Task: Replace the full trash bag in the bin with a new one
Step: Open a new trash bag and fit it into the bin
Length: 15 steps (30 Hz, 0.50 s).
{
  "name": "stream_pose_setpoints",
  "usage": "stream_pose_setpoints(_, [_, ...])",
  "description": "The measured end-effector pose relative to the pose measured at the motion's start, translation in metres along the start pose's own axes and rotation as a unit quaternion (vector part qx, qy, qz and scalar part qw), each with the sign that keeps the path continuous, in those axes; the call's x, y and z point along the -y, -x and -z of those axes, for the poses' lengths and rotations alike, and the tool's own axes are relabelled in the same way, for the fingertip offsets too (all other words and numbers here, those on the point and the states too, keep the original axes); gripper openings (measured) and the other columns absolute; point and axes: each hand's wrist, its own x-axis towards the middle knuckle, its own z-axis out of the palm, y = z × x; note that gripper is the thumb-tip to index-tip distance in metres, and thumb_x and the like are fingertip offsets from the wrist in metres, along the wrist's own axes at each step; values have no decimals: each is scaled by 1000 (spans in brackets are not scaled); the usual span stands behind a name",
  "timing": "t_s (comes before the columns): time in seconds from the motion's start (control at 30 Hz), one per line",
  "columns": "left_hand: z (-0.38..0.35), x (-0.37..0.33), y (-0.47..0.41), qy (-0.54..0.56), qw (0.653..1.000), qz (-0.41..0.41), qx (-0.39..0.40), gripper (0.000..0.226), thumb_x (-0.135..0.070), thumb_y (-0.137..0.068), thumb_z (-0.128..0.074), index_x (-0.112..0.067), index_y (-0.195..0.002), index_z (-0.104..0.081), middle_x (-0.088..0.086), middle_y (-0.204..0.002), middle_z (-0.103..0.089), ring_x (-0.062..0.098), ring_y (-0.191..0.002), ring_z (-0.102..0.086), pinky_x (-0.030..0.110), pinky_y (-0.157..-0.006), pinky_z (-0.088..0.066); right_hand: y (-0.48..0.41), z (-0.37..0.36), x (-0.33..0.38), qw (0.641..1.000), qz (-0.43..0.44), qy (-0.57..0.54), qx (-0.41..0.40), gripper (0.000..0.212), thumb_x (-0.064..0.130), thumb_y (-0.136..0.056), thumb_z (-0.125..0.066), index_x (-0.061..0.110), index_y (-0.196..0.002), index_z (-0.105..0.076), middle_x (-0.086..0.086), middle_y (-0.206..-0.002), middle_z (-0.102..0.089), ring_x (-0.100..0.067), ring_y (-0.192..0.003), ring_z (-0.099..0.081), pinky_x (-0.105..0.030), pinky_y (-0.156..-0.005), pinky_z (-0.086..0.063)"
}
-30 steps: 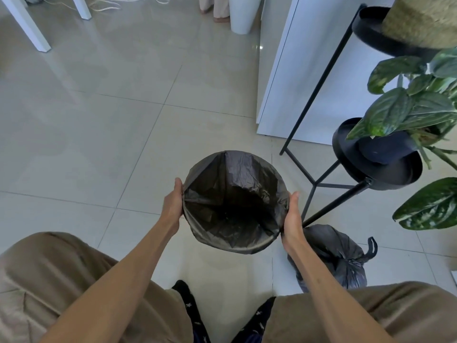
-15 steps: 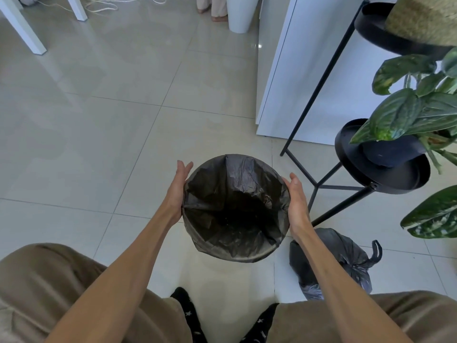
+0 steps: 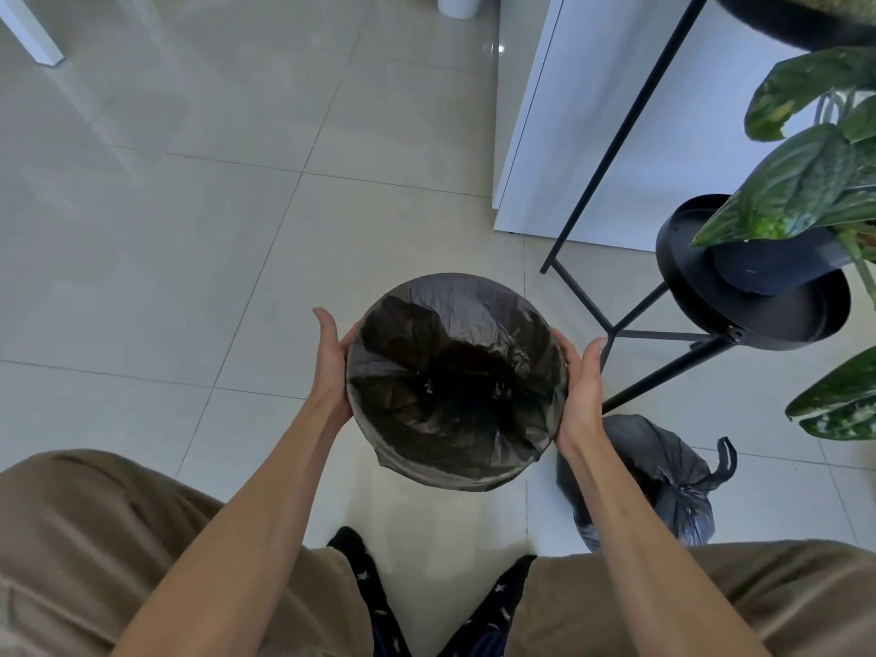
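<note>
A round bin (image 3: 455, 471) stands on the tiled floor in front of my feet, lined with a dark grey trash bag (image 3: 455, 381) whose edge is folded over the rim. My left hand (image 3: 332, 362) presses flat against the bin's left side at the rim. On the opposite side, my right hand (image 3: 580, 391) cups the rim in the same way. A tied, full dark trash bag (image 3: 663, 486) lies on the floor just right of the bin, partly hidden by my right forearm.
A black metal plant stand (image 3: 753, 320) with a potted leafy plant (image 3: 806, 182) stands close on the right. A white cabinet (image 3: 592, 135) sits behind it. A white table leg (image 3: 33, 35) is at the far left. My knees frame the bottom.
Both hands slid forward along the bin's sides toward the far part of the rim. The bag's rim now looks smoother and more tightly folded over the bin. The view tilted slightly.
</note>
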Motion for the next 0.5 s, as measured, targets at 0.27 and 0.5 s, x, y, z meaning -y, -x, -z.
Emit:
stream_pose_setpoints(0.27, [0, 2, -1, -99, 991, -38, -84, 80, -85, -86, -23, -27, -121, -66, 0, -116, -73, 30, -117, -64, 41, -92, -55, 4, 1, 0, 998, -13, 64, -22, 94, 89, -74, -25, 28, -141, -51, 1, -131, -64, -21, -124, -57, -47, -111, -41])
stream_pose_setpoints(0.5, [9, 9, 25, -73, 956, -156, -238, 71, -73, -95, -28, -23, -127, -67, -3, -115, -74, 20, -115, -66, 45, -112, -44, 14, 3, 7, 990, 35, 122, -64, 73, 72, -94, -21, 26, -140, -54, 3, -136, -62, -18, -128, -54, -49, -118, -33])
